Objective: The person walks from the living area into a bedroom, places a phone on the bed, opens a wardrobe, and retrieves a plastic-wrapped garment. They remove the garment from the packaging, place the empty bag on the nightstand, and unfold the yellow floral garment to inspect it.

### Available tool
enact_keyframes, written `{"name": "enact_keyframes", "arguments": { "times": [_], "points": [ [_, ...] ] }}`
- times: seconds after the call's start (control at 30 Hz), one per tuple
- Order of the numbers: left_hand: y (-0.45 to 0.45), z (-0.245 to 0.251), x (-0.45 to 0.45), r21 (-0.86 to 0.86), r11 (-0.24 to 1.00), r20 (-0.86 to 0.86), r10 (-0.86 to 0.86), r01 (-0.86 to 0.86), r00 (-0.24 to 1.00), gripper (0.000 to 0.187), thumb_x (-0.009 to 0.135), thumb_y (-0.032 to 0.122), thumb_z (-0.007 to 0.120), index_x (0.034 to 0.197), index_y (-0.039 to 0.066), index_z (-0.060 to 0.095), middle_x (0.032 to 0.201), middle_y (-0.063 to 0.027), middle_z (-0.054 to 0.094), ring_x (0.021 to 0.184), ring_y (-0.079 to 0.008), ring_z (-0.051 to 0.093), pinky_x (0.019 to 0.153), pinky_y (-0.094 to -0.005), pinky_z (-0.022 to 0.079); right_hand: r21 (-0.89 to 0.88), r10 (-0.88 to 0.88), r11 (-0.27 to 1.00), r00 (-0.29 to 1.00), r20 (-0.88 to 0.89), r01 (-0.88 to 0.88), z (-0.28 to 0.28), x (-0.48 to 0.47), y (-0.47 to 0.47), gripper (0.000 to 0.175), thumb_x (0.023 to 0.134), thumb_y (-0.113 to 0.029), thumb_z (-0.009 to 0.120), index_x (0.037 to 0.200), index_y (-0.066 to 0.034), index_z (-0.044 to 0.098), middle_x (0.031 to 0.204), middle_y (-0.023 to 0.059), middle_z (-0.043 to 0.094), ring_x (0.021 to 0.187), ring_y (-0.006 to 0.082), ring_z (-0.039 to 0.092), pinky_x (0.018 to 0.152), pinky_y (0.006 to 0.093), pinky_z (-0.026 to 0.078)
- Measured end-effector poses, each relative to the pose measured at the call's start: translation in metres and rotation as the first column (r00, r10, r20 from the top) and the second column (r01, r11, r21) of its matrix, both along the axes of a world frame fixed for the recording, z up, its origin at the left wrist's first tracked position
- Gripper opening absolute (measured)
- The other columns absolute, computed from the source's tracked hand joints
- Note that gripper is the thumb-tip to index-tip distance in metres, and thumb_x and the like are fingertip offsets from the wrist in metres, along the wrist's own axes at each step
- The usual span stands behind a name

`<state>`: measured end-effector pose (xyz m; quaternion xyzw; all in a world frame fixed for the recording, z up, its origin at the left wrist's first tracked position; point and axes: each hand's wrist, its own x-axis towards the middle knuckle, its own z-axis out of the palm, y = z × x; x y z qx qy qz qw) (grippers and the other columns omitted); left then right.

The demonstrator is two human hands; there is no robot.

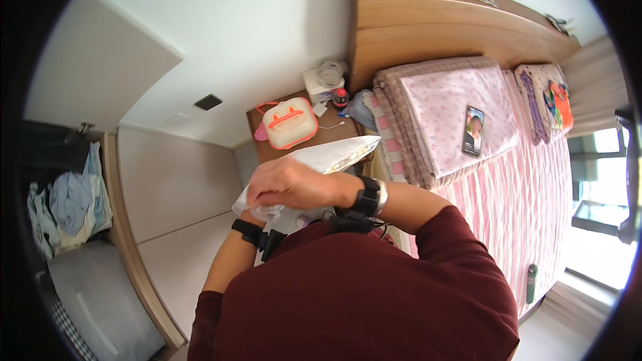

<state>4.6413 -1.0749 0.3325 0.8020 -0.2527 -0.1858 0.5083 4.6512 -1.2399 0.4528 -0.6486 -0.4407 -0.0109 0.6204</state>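
A white plastic bag (341, 153) stretches out in front of my chest, its far end near the bed. My right hand (293, 183) is closed, with the fingertips pinching the bag's near part at the left. Just below it is my left hand (257, 216), mostly covered by my right hand and the bag's crumpled translucent plastic. What its fingers do is hidden. Both wrists wear black straps with small devices.
A bedside table (278, 154) bears a cream and orange case (291, 123), a bottle with a red cap (341, 98) and a white charger (319, 109). On the bed's folded pink quilt (436, 125) lies a phone (473, 131). An open wardrobe compartment at left holds clothes (72, 203).
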Motion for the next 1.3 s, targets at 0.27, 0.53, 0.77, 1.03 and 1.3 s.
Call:
{"name": "enact_keyframes", "arguments": {
  "times": [0.27,0.53,0.77,1.03,1.3],
  "points": [
    [0.007,-0.016,0.004,0.218,0.975,-0.114,-0.011,0.036,0.993,0.034,0.089,0.021,0.056,0.118,0.005,0.056,0.111,-0.0099,0.062,0.1,-0.0238,0.06,0.09,-0.0352,0.048,-0.065,-0.077,0.995,0.997,-0.001,0.077,-0.002,0.022,-0.033,0.012,0.077,-0.008,0.068,0.088,-0.0075,0.064,0.084,0.0089,0.064,0.083,0.0287,0.06,0.073,0.0365,0.049],
    [0.077,0.032,-0.001,0.036,0.991,-0.5,0.129,-0.129,0.856,0.039,0.087,0.021,0.056,0.122,0.004,0.054,0.117,-0.008,0.059,0.104,-0.0214,0.058,0.092,-0.0344,0.047,-0.194,-0.586,0.803,0.687,-0.43,0.564,-0.082,0.052,-0.123,0.077,0.082,-0.03,0.071,0.143,-0.0045,0.031,0.139,0.0141,0.043,0.125,0.0247,0.045,0.107,0.0379,0.033],
    [0.03,0.084,0.004,-0.281,0.789,-0.696,0.225,-0.547,0.682,0.045,0.085,0.016,0.055,0.126,-0.001,0.051,0.117,-0.0105,0.059,0.103,-0.0198,0.059,0.089,-0.0329,0.049,0.407,0.316,0.891,0.37,-0.874,0.2,-0.091,0.024,-0.106,0.047,0.1,-0.037,0.044,0.133,-0.0036,0.043,0.115,0.0061,0.061,0.096,0.0095,0.06,0.087,0.0254,0.048],
    [0.071,0.088,-0.004,-0.035,0.91,-0.281,0.388,-0.414,0.878,0.051,0.077,0.008,0.063,0.126,-0.003,0.05,0.114,-0.0106,0.06,0.099,-0.0203,0.061,0.088,-0.0326,0.049,0.103,-0.088,0.782,0.273,-0.958,0.615,-0.153,0.036,-0.108,0.032,0.098,-0.031,0.048,0.105,-0.003,0.061,0.095,0.0026,0.063,0.086,0.0106,0.057,0.077,0.028,0.048],
    [0.106,0.107,-0.018,-0.507,0.366,-0.624,0.468,-0.78,0.626,0.044,0.084,0.013,0.056,0.125,-0.001,0.049,0.121,-0.0126,0.058,0.109,-0.0248,0.058,0.095,-0.0382,0.047,-0.08,-0.177,0.65,0.048,-0.983,0.756,-0.202,0.035,-0.112,0.041,0.097,-0.031,0.051,0.119,0.0031,0.058,0.108,0.0078,0.063,0.097,0.0159,0.058,0.086,0.03,0.046]
  ]
}}
